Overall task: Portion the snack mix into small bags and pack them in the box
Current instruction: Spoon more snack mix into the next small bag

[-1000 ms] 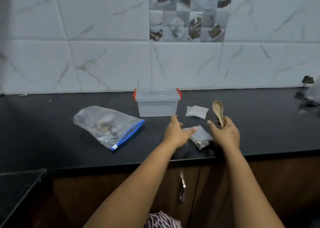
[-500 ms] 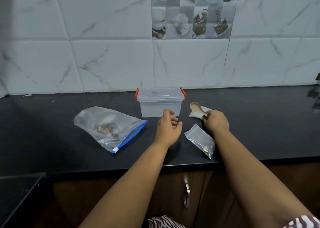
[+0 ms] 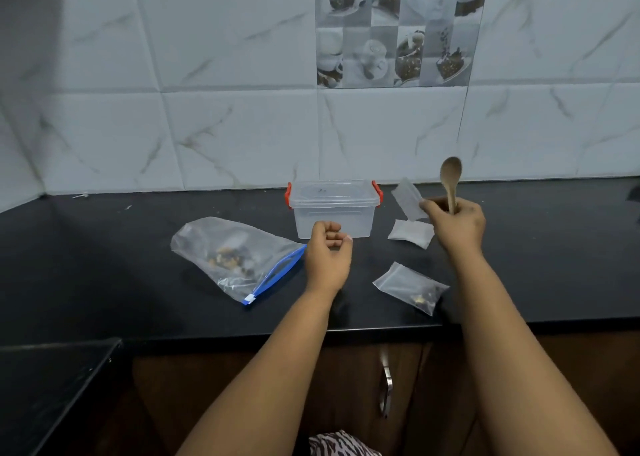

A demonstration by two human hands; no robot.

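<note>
Gripping the spoon (image 3: 450, 181) and a fresh small bag (image 3: 410, 199), the right hand (image 3: 457, 225) readies another portion (left hand (image 3: 327, 254) loosely curled, empty); next, opening that bag.

bare counter (image 3: 138, 265) left of zip bag (image 3: 235, 258); box (image 3: 334, 209) lidded, mid-counter

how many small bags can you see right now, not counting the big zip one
3. One small bag is pinched in the right hand with the spoon; an empty one lies beside the box; a filled one lies near the counter edge. The empty one may be a stack.
</note>
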